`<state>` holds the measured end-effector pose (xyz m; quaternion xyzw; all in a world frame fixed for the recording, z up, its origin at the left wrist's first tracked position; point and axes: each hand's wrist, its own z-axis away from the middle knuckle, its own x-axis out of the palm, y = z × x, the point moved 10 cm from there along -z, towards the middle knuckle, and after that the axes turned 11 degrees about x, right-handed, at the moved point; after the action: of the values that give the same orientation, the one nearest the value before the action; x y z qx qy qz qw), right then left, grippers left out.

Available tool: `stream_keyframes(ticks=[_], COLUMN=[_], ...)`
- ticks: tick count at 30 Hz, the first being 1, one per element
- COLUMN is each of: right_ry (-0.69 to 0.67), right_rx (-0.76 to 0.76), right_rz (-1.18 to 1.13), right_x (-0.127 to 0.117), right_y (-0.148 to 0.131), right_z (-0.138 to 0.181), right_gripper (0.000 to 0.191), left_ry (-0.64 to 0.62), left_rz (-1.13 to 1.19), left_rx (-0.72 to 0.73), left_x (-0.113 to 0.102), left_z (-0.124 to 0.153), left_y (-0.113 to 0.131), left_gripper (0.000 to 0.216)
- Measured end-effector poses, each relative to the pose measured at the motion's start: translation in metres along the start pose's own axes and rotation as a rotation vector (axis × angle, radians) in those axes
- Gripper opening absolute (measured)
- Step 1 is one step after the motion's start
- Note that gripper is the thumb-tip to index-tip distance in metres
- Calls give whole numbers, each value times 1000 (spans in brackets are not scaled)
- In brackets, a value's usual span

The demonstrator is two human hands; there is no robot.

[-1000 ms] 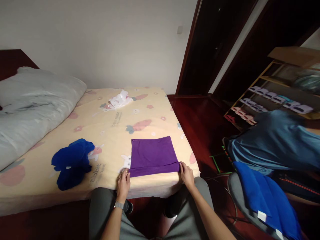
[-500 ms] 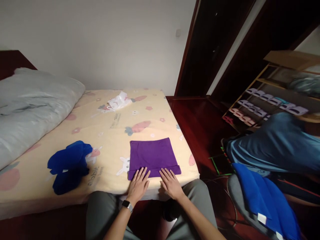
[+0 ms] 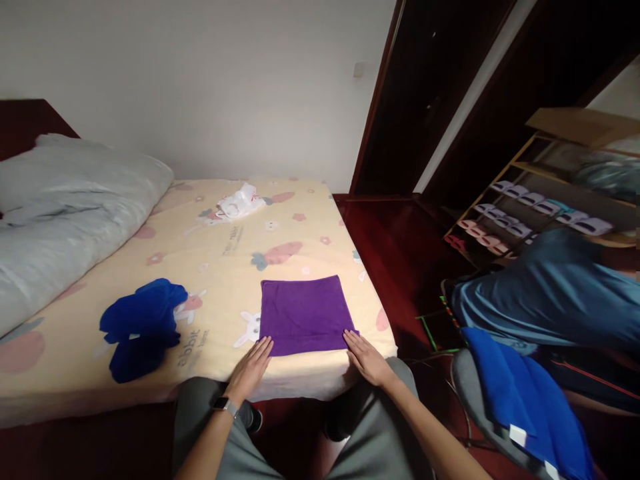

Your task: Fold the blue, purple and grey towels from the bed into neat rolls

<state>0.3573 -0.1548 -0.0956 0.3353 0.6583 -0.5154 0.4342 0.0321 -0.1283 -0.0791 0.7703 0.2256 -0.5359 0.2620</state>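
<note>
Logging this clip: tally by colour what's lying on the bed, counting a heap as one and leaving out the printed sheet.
Purple: 1, flat rectangular purple cloth
Blue: 1, crumpled blue fabric heap
White: 1, crumpled white plastic bag
Grey: 1, puffy light-grey quilt
Total: 4

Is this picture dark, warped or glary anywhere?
In the head view, the door is nearly black, its detail mostly lost; in the head view, the shoe rack slants, perhaps from lens distortion; in the head view, the purple cloth shows no harsh glare and its edges are clear.
</note>
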Motion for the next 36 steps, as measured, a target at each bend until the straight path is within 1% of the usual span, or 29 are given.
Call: stream_keyframes(ticks=[3,6,11,13,16,18,20,23,27,29,31,33,36], right_ry=[44,76,64,76,139,187,205,167,83,57,53,71,114], right_rx=[40,65,90,103,108,115,119,91,48,56,81,110,215], right_rz=[-80,-137,-186,-183,-164,-139,-122,-101,-23,-9,-45,-132,-307], right_x=[-5,-5,-1,-2,-10,-16,-22,-26,-22,-19,-17,-17,-17], right_y=[10,20,32,32,29,27,27,24,19,17,16,18,31], right_z=[-5,-9,-13,-15,-15,-14,-11,-3,11,15,16,14,7], right_gripper=[52,51,49,49,50,51,52,56,63,61,58,54,37], left_ry=[43,71,49,43,55,71,91,78,-11,-25,-14,22,105], left_rz=[22,38,102,114,104,97,93,82,84,90,94,105,174], left_rx=[14,18,20,8,-22,-49,-75,-68,39,77,76,29,-95], left_x=[-6,-13,-14,-12,-11,-14,-19,-26,-20,-16,-14,-15,-17], left_z=[4,2,-1,0,2,2,2,5,16,20,23,24,25], left_y=[-7,-12,-19,-22,-24,-25,-28,-31,-25,-22,-22,-27,-40], left_gripper=[47,49,56,54,45,41,39,40,43,43,43,42,38])
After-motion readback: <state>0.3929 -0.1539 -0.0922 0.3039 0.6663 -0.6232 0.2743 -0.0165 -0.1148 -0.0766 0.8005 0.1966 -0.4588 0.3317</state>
